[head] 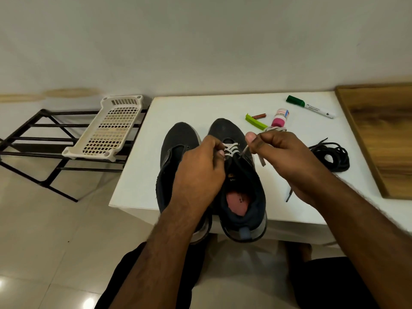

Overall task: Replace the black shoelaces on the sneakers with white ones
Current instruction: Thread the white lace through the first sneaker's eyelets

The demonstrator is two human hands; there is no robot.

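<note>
Both my hands work right sneaker (242, 192): left hand (200, 166) pinches white lace (230, 149), right hand (278, 157) pinches lace end; black laces (330, 156) at 3 o'clock.

White table (138, 175) carries two dark sneakers (178, 141) under the hands (200, 172); black laces (330, 156), marker (312, 107) lie right of them.

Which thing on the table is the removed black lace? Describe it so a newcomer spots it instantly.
Start at the white table and go to its right side, near the wooden tray. The black lace lies there in a loose tangled coil, right of the right hand. It is the only dark, stringy heap; the marker and small bottle nearby are rigid and coloured.
</note>
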